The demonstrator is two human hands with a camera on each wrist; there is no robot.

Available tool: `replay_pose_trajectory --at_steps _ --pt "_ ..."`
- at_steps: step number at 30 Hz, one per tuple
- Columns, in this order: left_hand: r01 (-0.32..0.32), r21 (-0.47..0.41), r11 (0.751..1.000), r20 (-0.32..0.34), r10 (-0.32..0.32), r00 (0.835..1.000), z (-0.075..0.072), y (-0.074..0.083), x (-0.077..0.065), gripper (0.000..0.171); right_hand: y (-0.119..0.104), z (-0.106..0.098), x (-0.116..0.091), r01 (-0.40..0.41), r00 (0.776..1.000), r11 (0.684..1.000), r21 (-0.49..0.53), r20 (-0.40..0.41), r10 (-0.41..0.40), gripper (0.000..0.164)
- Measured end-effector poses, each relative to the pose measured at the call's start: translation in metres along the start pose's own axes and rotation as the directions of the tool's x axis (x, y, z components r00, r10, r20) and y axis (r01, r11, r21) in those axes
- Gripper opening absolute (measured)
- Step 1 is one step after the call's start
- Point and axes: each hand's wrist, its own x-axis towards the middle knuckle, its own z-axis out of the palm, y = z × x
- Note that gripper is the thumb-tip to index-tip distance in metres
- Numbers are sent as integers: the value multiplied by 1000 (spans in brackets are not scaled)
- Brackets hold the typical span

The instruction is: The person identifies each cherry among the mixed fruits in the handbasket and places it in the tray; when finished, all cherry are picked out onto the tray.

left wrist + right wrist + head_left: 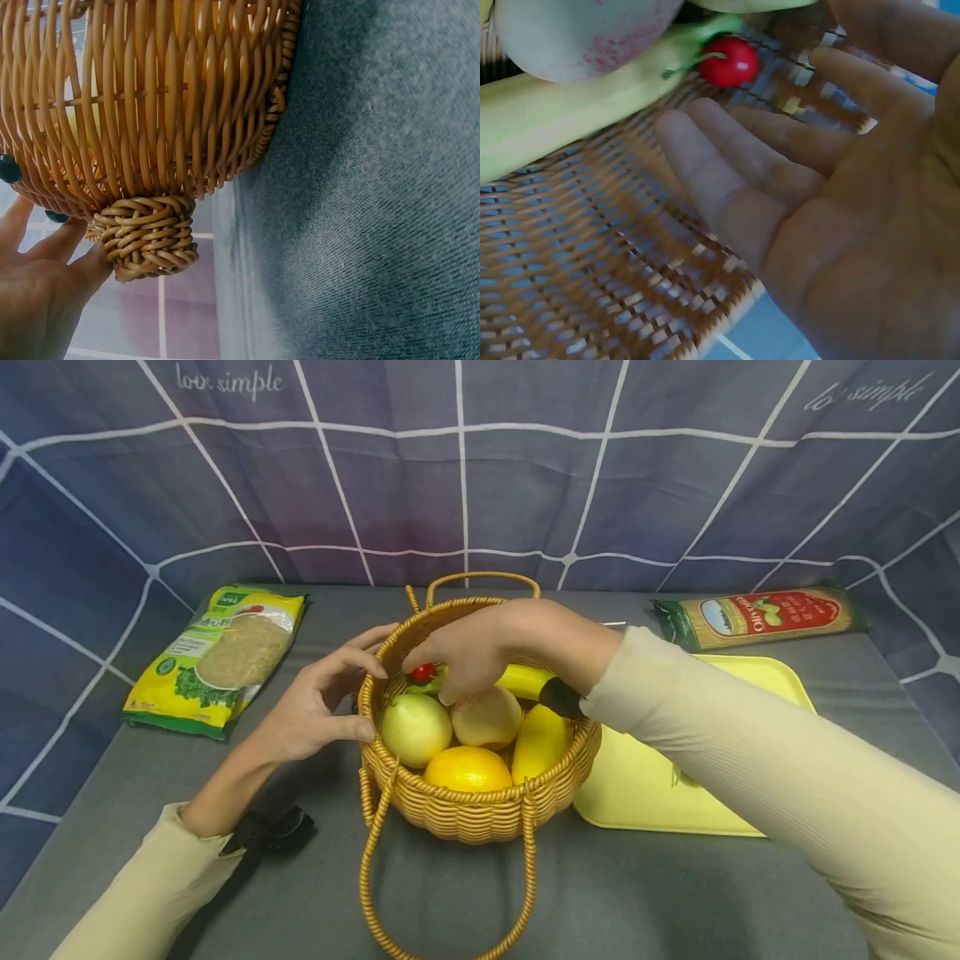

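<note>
A wicker basket [472,814] stands in the middle of the table, filled with fruit. In it lie a green pear [416,731], a pale pinkish peach [487,720], an orange-yellow round fruit [468,770], a long yellow fruit [542,743] and a banana [523,681]. My right hand [468,647] reaches inside with extended fingers, holding nothing, close to a small red cherry-like fruit [729,61] with a green stem. At the basket's left rim, my left hand [318,702] touches the wicker with spread fingers; its fingertips meet the outside in the left wrist view.
A yellow tray [630,785] sits right of the basket, partly hidden by my right sleeve. Behind it lies a pack of pasta [772,614]. A yellow-green food bag [217,656] rests at the left. The basket's front handle [367,877] hangs toward me.
</note>
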Motion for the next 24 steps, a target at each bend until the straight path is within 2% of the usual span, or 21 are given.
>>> replay_pose_trajectory --at_steps 6,13,17,21,24 --pt "-1 3 1000 -1 1 1000 0 0 0 50 0 1 25 -41 996 997 -60 81 46 61" --pt "-1 6 1000 1 1 1000 0 0 0 50 6 7 40 -44 997 999 -29 65 45 57" --pt "2 12 1000 0 -2 1000 0 -1 -1 50 8 7 38 -21 999 1000 -9 48 22 57" --pt "-1 11 1000 -1 1 1000 0 -1 -1 51 9 4 26 -13 1000 1000 22 17 13 57" --pt "-4 7 1000 2 4 1000 0 -1 0 51 8 1 13 17 1000 998 52 -24 -16 47"
